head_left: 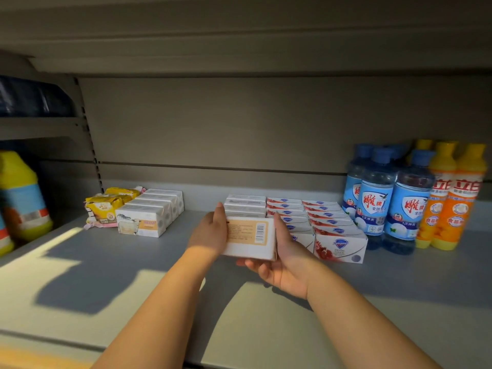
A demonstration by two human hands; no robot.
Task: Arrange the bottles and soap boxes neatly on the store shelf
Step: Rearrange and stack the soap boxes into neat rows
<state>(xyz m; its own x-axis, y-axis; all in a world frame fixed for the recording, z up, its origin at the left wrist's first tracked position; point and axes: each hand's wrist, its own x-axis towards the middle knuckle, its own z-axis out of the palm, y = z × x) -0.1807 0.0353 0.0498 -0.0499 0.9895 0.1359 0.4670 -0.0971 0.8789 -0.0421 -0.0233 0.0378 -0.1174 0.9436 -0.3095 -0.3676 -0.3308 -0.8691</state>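
Note:
A white soap box (250,237) with an orange label and a barcode is held between both hands above the grey shelf (133,275). My left hand (209,233) presses its left side with the thumb up. My right hand (279,259) cups it from below and on the right. Right behind it stands a short row of the same white boxes (245,205). To the right lie two rows of red-and-white soap boxes (319,219). Blue-capped clear bottles (378,198) and orange bottles (452,198) stand at the far right.
Another row of white soap boxes (151,214) and yellow soap packets (111,206) sit at the back left. Large yellow-capped bottles (21,198) stand in the neighbouring bay at the left. An upper shelf (239,35) hangs low overhead.

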